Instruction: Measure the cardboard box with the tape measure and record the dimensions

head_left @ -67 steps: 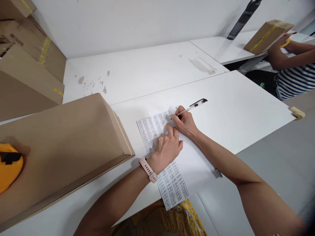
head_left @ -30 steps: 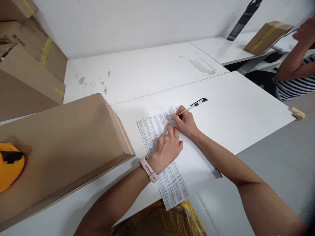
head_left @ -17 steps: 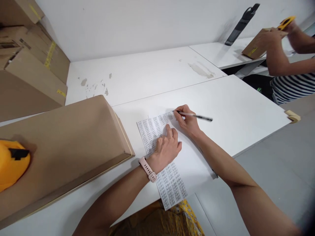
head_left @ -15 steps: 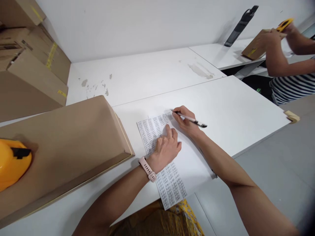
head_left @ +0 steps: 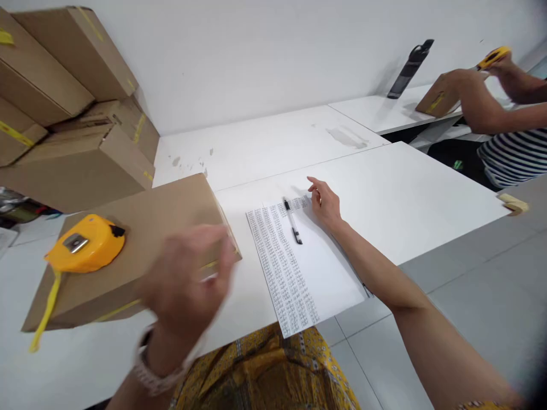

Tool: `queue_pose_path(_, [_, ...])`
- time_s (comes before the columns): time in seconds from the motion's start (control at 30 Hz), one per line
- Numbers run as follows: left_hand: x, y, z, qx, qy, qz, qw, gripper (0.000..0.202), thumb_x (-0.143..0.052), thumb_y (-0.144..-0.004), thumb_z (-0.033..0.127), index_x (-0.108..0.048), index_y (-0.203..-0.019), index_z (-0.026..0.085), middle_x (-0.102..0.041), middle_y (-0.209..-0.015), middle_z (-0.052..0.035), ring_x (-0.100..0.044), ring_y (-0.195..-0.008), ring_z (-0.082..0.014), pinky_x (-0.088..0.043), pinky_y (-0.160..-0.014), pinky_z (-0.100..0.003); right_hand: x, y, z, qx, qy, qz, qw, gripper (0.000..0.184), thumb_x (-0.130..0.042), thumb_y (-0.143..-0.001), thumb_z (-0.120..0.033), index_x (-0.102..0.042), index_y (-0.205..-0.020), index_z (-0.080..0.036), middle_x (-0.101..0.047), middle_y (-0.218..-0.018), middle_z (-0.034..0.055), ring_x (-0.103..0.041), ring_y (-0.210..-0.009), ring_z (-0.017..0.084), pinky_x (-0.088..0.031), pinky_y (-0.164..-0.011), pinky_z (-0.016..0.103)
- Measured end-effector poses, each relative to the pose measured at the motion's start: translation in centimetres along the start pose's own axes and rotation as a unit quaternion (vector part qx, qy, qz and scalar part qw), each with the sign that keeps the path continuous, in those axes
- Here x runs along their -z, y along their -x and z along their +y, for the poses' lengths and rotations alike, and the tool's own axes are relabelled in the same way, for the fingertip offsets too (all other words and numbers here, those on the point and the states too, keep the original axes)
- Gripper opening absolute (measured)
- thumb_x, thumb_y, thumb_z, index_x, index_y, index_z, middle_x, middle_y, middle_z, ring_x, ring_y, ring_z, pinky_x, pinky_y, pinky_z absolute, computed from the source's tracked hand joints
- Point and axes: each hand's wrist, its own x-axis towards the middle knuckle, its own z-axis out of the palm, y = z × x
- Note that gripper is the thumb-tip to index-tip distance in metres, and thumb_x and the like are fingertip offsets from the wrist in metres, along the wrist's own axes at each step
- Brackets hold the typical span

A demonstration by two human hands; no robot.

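Note:
A white sheet (head_left: 299, 267) covered with small handwritten rows lies on the white table (head_left: 405, 199). A pen (head_left: 293, 221) lies loose on the sheet's upper part. My right hand (head_left: 323, 202) rests just right of the pen with its fingers apart, holding nothing. My left hand (head_left: 183, 285) is raised and blurred by motion in front of a flat cardboard box (head_left: 141, 233). Its fingers look spread and empty. A yellow tape measure (head_left: 85, 244) sits on that box with its tape hanging off the left side.
Cardboard boxes (head_left: 72, 131) are stacked at the back left against the wall. At the right, another person in a striped top (head_left: 513, 154) handles a cardboard box (head_left: 440, 94) on a neighbouring table. A dark bottle (head_left: 409, 68) stands there. A tape roll (head_left: 515, 204) lies at the table's right corner.
My right hand has let the pen go; it now lies on the sheet. My left hand has lifted off the sheet and swung left toward the box. The view has turned left.

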Motion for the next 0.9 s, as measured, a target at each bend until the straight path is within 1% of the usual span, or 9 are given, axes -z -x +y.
queue_pose_path(0.03, [1.5, 0.0, -2.1, 0.044, -0.046, 0.026, 0.998, 0.024, -0.063, -0.095, 0.035, -0.066, -0.119, 0.029, -0.074, -0.108, -0.0057, -0.069, -0.105, -0.0296, -0.055, -0.085, -0.055, 0.0, -0.1, 0.0, -0.021, 0.001, 0.016, 1.000, 0.047, -0.037, -0.093, -0.014, -0.055, -0.136, -0.022, -0.069, -0.102, 0.0077, -0.063, -0.077, 0.018, -0.049, -0.069, 0.032])
queue_pose_path(0.17, [4.8, 0.1, -8.4, 0.148, -0.107, -0.073, 0.981, 0.053, -0.051, -0.097, 0.055, -0.049, -0.145, 0.033, -0.050, -0.155, -0.0035, -0.041, -0.142, -0.0449, -0.036, -0.101, -0.077, 0.4, -0.3, -0.6, -0.090, -0.006, 0.050, 0.995, 0.042, -0.035, -0.097, -0.025, -0.052, -0.136, -0.023, -0.069, -0.108, 0.0088, -0.061, -0.074, 0.018, -0.051, -0.073, 0.034])
queue_pose_path(0.3, [5.4, 0.2, -11.2, 0.183, -0.113, -0.145, 0.966, 0.060, -0.048, -0.094, 0.062, -0.057, -0.141, 0.025, -0.046, -0.158, -0.0114, -0.039, -0.142, -0.0493, -0.033, -0.111, -0.074, 1.8, -0.7, -3.2, -0.087, 0.000, 0.063, 0.994, 0.040, -0.034, -0.099, -0.028, -0.054, -0.133, -0.022, -0.067, -0.113, 0.0101, -0.061, -0.081, 0.019, -0.051, -0.076, 0.034])
queue_pose_path(0.43, [5.7, 0.1, -12.7, 0.243, -0.092, -0.152, 0.954, 0.065, -0.046, -0.089, 0.071, -0.056, -0.141, 0.034, -0.045, -0.158, -0.0071, -0.038, -0.142, -0.0506, -0.035, -0.112, -0.071, 4.0, -0.6, -8.0, -0.003, -0.042, 0.056, 0.998, 0.037, -0.036, -0.100, -0.027, -0.057, -0.129, -0.021, -0.066, -0.109, 0.0113, -0.061, -0.084, 0.020, -0.051, -0.078, 0.035])
queue_pose_path(0.53, [6.4, 0.3, -11.9, 0.263, -0.065, -0.124, 0.954, 0.067, -0.047, -0.087, 0.073, -0.054, -0.143, 0.035, -0.052, -0.153, -0.0051, -0.041, -0.140, -0.0508, -0.034, -0.111, -0.072, 5.3, 0.8, -13.0, 0.083, -0.107, 0.009, 0.991, 0.033, -0.038, -0.099, -0.023, -0.062, -0.122, -0.022, -0.067, -0.100, 0.0097, -0.061, -0.086, 0.021, -0.051, -0.079, 0.037])
queue_pose_path(0.63, [7.7, 1.7, -8.5, 0.296, 0.017, -0.100, 0.950, 0.076, -0.066, -0.077, 0.069, -0.050, -0.143, 0.036, -0.068, -0.134, -0.0062, -0.061, -0.124, -0.0432, -0.047, -0.105, -0.063, 6.2, 3.3, -18.7, 0.120, -0.218, -0.102, 0.963, 0.026, -0.042, -0.100, -0.027, -0.065, -0.111, -0.023, -0.066, -0.091, 0.0073, -0.061, -0.086, 0.020, -0.050, -0.079, 0.037])
queue_pose_path(0.7, [8.6, 3.4, -5.7, 0.291, 0.132, -0.154, 0.935, 0.082, -0.072, -0.072, 0.065, -0.045, -0.145, 0.039, -0.073, -0.124, -0.0036, -0.068, -0.114, -0.0373, -0.056, -0.096, -0.055, 6.8, 5.0, -22.3, 0.070, -0.334, -0.215, 0.915, 0.028, -0.046, -0.101, -0.037, -0.062, -0.120, -0.023, -0.066, -0.096, 0.0062, -0.061, -0.086, 0.018, -0.051, -0.077, 0.035])
queue_pose_path(0.8, [9.8, 5.9, -2.8, 0.226, 0.232, -0.246, 0.913, 0.080, -0.073, -0.073, 0.059, -0.044, -0.145, 0.040, -0.073, -0.125, -0.0030, -0.073, -0.105, -0.0321, -0.060, -0.089, -0.045, 7.5, 6.8, -26.4, -0.007, -0.449, -0.370, 0.813, 0.042, -0.053, -0.098, -0.050, -0.057, -0.130, -0.022, -0.068, -0.100, 0.0049, -0.062, -0.086, 0.015, -0.050, -0.073, 0.031])
queue_pose_path(0.9, [10.6, 7.4, -2.5, 0.193, 0.249, -0.278, 0.907, 0.075, -0.075, -0.074, 0.053, -0.047, -0.142, 0.038, -0.072, -0.127, -0.0046, -0.074, -0.101, -0.0306, -0.062, -0.083, -0.041, 7.8, 7.6, -28.2, -0.028, -0.457, -0.425, 0.781, 0.043, -0.060, -0.094, -0.053, -0.062, -0.120, -0.019, -0.069, -0.098, 0.0045, -0.062, -0.086, 0.015, -0.048, -0.074, 0.030])
